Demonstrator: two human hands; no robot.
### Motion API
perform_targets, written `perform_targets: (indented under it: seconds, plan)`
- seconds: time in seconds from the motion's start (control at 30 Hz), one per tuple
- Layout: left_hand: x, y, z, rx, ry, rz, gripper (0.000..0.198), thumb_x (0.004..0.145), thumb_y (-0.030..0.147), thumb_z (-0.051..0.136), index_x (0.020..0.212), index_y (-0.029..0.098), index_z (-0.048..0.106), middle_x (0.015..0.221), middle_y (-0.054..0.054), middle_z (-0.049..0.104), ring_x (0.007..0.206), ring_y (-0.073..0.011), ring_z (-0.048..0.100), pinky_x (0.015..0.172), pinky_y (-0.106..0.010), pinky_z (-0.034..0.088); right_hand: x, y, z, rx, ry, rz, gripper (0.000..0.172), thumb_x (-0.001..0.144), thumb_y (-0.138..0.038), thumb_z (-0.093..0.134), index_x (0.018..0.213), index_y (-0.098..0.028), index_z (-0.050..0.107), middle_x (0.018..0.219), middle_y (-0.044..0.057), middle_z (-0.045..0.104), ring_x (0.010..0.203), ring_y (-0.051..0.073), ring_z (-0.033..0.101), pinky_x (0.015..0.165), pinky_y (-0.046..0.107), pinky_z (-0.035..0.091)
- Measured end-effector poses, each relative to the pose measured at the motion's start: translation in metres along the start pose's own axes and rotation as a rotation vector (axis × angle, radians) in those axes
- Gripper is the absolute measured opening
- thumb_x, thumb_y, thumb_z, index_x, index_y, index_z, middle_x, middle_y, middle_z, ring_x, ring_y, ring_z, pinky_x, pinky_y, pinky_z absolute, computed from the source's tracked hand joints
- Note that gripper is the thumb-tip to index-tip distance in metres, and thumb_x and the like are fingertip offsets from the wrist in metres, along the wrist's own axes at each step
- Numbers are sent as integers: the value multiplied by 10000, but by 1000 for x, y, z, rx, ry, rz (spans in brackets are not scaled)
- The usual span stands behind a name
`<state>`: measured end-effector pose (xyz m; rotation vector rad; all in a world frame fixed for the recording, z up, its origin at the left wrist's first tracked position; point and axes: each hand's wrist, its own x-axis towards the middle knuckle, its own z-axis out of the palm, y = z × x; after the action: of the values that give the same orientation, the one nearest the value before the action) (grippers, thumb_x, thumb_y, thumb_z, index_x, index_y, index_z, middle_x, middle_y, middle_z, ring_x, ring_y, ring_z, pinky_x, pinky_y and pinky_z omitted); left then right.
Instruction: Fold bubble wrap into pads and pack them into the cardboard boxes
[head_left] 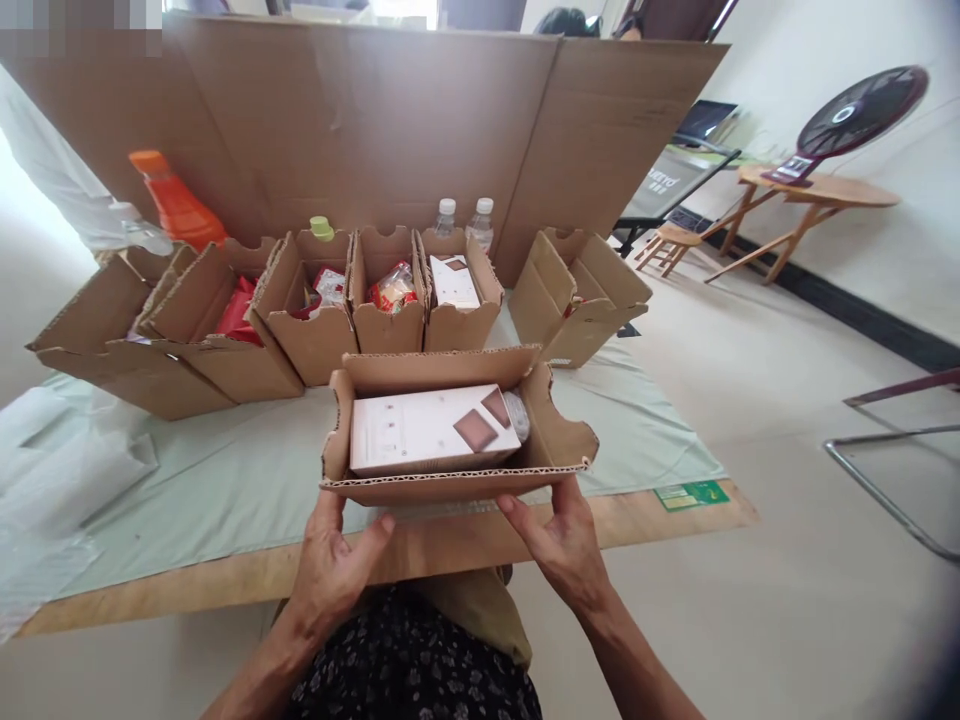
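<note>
Both hands hold an open-topped cardboard box at the front of the table. My left hand grips its lower left corner, thumb along the near wall and the other fingers partly hidden. On the right side, my right hand holds it the same way, thumb on the near wall. Inside the box lies a white carton with brown square pictures. Beside the carton's right end sits a clear plastic item, partly covered; its kind I cannot make out.
Several open cardboard boxes with packets stand in a row behind. Another box stands apart at right. A tall cardboard panel rises behind them, with an orange bottle at left. Bubble wrap lies on the cloth.
</note>
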<state>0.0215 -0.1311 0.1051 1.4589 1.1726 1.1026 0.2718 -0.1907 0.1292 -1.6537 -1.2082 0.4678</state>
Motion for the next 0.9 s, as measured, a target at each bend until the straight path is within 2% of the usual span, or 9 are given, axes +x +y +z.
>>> perform_targets:
  seconds: [0.13, 0.33, 0.5, 0.57, 0.67, 0.77, 0.83, 0.9]
  plan:
    - [-1, -4, 20, 18, -108, -30, 624, 925, 357, 674, 1504, 208, 493, 1443, -140, 636, 1363, -314, 597, 1147, -468, 513, -17, 26, -12, -4, 63, 53, 588, 863, -557, 724, 1336, -226, 616, 1200, 126, 734, 1186, 333, 671, 1045, 495, 544]
    - [6, -3, 41, 25, -148, 58, 666, 901, 346, 697, 1512, 209, 469, 1457, -150, 622, 1444, -328, 526, 1233, -511, 424, -15, 38, -23, -12, 236, 69, 532, 838, -552, 754, 1225, -204, 644, 1151, 142, 729, 1230, 353, 640, 1108, 542, 491]
    - [14, -7, 35, 14, -95, 16, 637, 893, 355, 700, 1470, 189, 487, 1492, -173, 585, 1448, -339, 515, 1238, -538, 395, -9, 29, -20, -8, 130, 19, 481, 874, -514, 718, 1242, -211, 647, 1183, 133, 717, 1204, 333, 652, 1091, 527, 515]
    - [24, -4, 42, 24, -89, 28, 631, 890, 360, 695, 1463, 190, 492, 1493, -165, 585, 1424, -335, 534, 1213, -520, 423, -5, 33, -23, -8, 129, 15, 463, 884, -511, 710, 1233, -211, 651, 1161, 125, 720, 1173, 320, 662, 1088, 521, 517]
    - [49, 4, 73, 45, -163, 77, 586, 869, 339, 680, 1416, 187, 536, 1395, -137, 655, 1304, -324, 615, 1122, -483, 503, -4, 51, -38, -52, 239, 43, 446, 865, -537, 729, 1162, -213, 658, 1098, 116, 726, 1137, 321, 665, 1094, 534, 500]
    - [88, 14, 114, 39, -296, 139, 546, 812, 266, 633, 1349, 176, 587, 1258, -101, 714, 1183, -309, 655, 1020, -440, 552, -13, 73, -58, -89, 371, 74, 533, 837, -538, 761, 1229, -202, 627, 1213, 141, 693, 1221, 340, 625, 1121, 552, 465]
    - [114, 17, 137, 16, -387, 180, 568, 774, 237, 602, 1338, 166, 599, 1251, -96, 715, 1175, -311, 652, 1009, -433, 547, -21, 87, -70, -87, 381, 93, 582, 838, -518, 766, 1300, -210, 593, 1264, 142, 669, 1203, 329, 634, 1096, 538, 488]
    - [132, 17, 151, -4, -444, 209, 627, 773, 246, 599, 1393, 161, 569, 1324, -116, 691, 1220, -323, 636, 1062, -466, 513, -26, 101, -81, -94, 366, 118, 575, 836, -512, 768, 1306, -231, 589, 1248, 129, 671, 1113, 304, 664, 1041, 522, 527]
